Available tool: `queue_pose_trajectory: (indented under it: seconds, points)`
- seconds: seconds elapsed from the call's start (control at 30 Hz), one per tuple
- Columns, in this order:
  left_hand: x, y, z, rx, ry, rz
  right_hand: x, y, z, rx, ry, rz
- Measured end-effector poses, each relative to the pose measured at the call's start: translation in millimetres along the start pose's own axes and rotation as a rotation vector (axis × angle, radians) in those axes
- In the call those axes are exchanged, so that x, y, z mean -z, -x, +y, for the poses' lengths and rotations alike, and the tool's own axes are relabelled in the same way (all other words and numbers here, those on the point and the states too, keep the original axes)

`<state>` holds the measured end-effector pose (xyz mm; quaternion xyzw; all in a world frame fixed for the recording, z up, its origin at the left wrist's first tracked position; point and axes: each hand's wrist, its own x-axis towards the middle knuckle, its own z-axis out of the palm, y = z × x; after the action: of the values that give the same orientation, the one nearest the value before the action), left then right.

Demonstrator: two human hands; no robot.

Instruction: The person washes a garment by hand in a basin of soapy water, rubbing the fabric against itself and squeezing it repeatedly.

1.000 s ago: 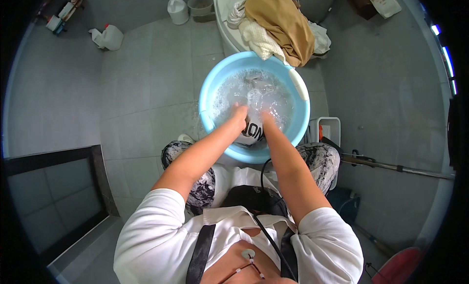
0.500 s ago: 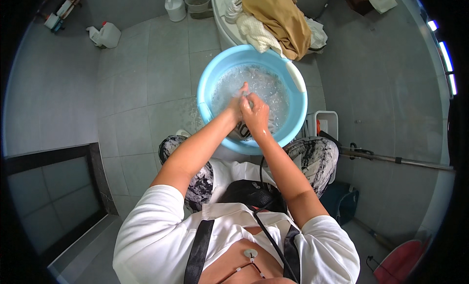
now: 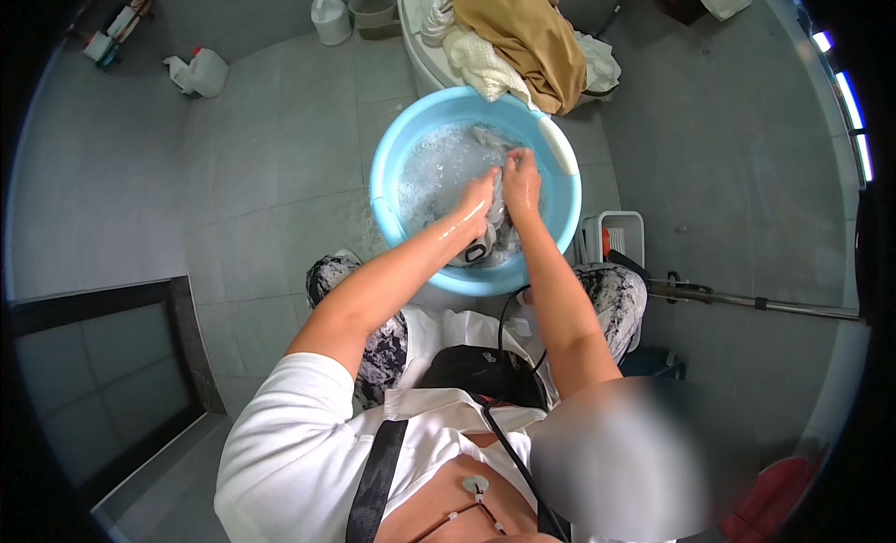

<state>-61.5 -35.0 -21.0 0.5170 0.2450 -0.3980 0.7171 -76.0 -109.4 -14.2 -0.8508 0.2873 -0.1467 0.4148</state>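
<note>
Two bare hands at work over a round blue basin, which holds sudsy water. The cloth, grey and wet, lies inside the basin, bunched between the hands and running down toward the near wall, where a dark printed mark shows on it. The left hand has its fingers curled around the cloth, thumb toward the far side. The right hand, just beside it, has its fingers bent and close together against the cloth; whether they pinch it cannot be told. Beyond the basin, a brown garment and a cream knit lie heaped on a white fixture. At far left stands a white jug with a red cap.
</note>
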Motion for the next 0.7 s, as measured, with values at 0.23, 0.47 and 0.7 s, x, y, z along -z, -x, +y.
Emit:
queue_pose_trajectory:
  seconds: [0.23,0.47,0.7]
  points:
    - [42.8,-32.1,4.3,-0.039,0.458,0.043,-27.4,-33.7,81.3,-0.154,-0.239,-0.107]
    - [72.9,-65.8,-25.3,0.143,0.330,0.083,-17.4,2.0,21.7,-0.062,0.452,-0.654]
    - [54.2,-58.7,-19.0,0.010,0.313,0.140,-60.9,-1.5,96.1,0.034,0.328,-0.446]
